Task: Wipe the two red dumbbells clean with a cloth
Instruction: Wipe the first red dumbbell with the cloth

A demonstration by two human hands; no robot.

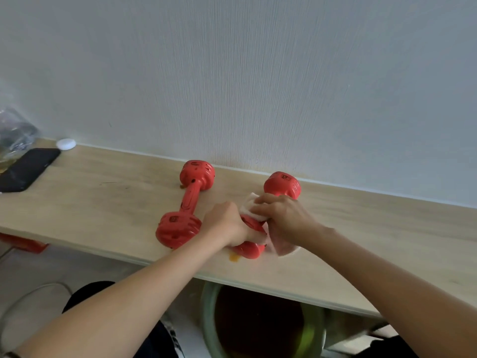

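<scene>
the table (361,228) is a long pale wooden top running along a light wall, and both task items sit on it near the middle. the left dumbbell (184,205) lies free on the table, its handle pointing roughly away from the person, nothing touching it. a small brownish mark sits on the table by its far head, and dark specks show on its red surface, so by the look of it this one has not been wiped yet, though that is a judgement.

the right dumbbell (260,223) lies just beside it, far head close to the wall, near head at the table's front edge. the person's left hand (227,223) is curled round its near end and steadies it. the right hand (284,215) is closed on the white cloth (251,206), pressing it onto the handle between the two heads. so the wiping is under way on this dumbbell; how much of it is clean cannot be told.

an orange smear (235,257) lies on the table touching the near head, so grime is around.

away from the work, a black phone (27,169) and a small white disc (66,144) lie at the far left.

left to do, judging from this: finish the right dumbbell, then the whole left one.
</scene>
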